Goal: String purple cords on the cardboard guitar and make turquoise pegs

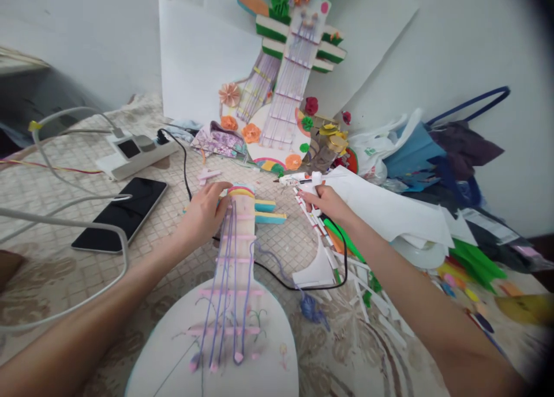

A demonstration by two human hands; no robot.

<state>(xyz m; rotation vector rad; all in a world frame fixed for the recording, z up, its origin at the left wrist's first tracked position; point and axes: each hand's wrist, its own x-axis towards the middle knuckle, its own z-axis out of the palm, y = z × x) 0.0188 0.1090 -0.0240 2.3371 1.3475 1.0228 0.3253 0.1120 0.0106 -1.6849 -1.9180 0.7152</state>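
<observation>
A white cardboard lute (220, 319) lies in front of me, with purple yarn strings, pink strips across it and a coloured arc at its head. My left hand (208, 209) grips the left edge of the lute's head, fingers curled over it. Blue and yellow pegs (270, 212) stick out on the head's right side. My right hand (329, 203) is closed around the handle of a white hot glue gun (309, 180), whose nozzle points left, past the lute's head. A ball of purple yarn (312, 309) rests right of the body, a strand running to the neck.
Two decorated lutes (281, 91) lean against the wall at the back. A black phone (121, 215) and a power strip (134, 154) with looping white cables are on the left. Paper scraps (320, 264), white sheets (385, 206) and bags (411, 154) crowd the right.
</observation>
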